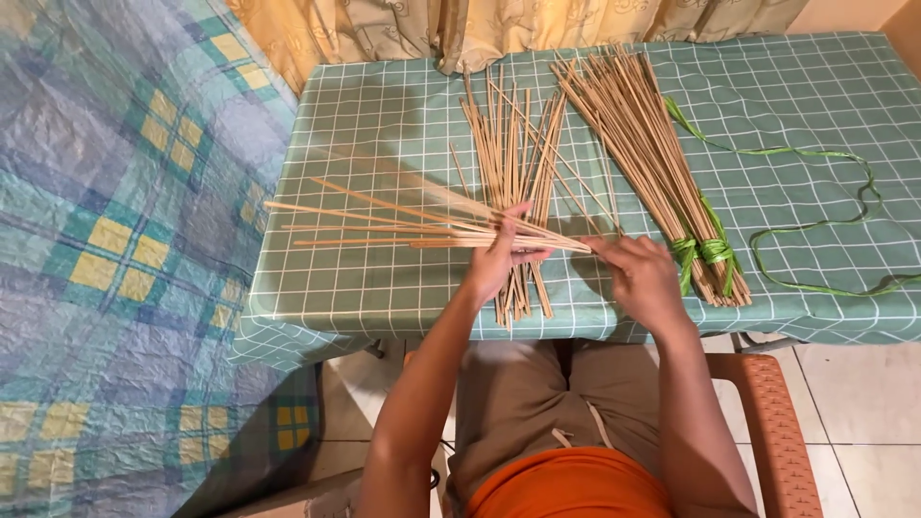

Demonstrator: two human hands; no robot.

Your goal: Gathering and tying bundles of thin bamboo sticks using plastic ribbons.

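Note:
My left hand (501,259) grips a fan of thin pale wooden sticks (384,223) that point left over the table. My right hand (641,276) pinches the right ends of those same sticks, where they come together. Under both hands lies a loose pile of sticks (508,144) running away from me. To the right lies a bigger bundle of sticks (638,134), tied near its front end with green ribbon (705,251).
The table (384,125) wears a green checked cloth. A long loose green ribbon (825,221) curls over its right side. A blue and yellow checked bedspread (115,240) fills the left. Curtains (480,24) hang behind. I sit on an orange-brown plastic chair (772,422).

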